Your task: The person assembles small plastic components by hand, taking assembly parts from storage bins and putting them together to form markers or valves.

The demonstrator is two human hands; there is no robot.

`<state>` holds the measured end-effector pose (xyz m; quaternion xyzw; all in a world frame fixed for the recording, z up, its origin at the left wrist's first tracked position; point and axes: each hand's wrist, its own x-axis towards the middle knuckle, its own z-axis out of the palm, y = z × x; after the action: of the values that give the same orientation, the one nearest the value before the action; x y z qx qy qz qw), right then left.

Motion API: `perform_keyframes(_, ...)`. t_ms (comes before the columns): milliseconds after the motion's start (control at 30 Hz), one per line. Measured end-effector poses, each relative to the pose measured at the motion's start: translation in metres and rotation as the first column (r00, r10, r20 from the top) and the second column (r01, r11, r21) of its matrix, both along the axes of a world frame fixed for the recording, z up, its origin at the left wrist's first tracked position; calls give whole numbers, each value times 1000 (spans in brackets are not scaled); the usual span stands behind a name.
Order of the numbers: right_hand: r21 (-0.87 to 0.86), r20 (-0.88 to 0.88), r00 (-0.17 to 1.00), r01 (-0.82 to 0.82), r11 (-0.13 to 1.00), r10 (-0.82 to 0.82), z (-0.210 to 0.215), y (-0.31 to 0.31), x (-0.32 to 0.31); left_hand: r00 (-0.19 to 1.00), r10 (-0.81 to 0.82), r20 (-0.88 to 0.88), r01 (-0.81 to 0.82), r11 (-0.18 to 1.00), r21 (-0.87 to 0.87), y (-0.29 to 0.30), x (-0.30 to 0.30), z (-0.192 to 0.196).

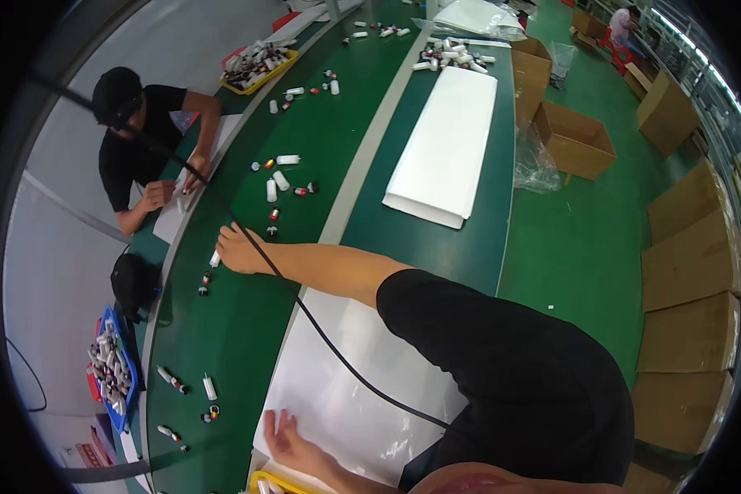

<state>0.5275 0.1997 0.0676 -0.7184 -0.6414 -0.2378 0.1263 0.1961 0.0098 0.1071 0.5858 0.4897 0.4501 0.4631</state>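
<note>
Right hand (pixel 240 249) outstretched over white tube (pixel 215 258), left hand (pixel 286 440) flat on sheet (pixel 346 395).

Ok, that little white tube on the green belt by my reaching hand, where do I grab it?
Pinch the white tube across the middle of its body, coming from above. It lies flat on the green belt with its long sides free, right by your right hand.

The right arm extended from 4 o'clock toward 9 o'clock, fully stretched, elbow straight. The right hand (pixel 240 249) lay palm down, fingers pointing toward 9 o'clock. The left hand (pixel 286 439) rested flat at 6 o'clock, fingers spread toward 11 o'clock, forearm entering from the lower edge.
</note>
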Motion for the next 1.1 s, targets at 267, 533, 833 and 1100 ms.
perform_keyframes(267,-45,-176,968,-187,981,177,11,15,11,980,-26,198,55,989,-139,-20,19,-26)
perform_keyframes(533,25,-686,653,-422,906,323,21,-23,-90,909,35,415,108,943,-315,-7,-14,-22)
perform_keyframes(833,206,-809,358,-572,794,467,65,-218,-185,647,108,755,330,853,-405,-9,-19,3)
perform_keyframes(1100,218,-904,175,-597,772,391,54,-239,-179,478,177,860,400,828,-393,-11,-6,1)
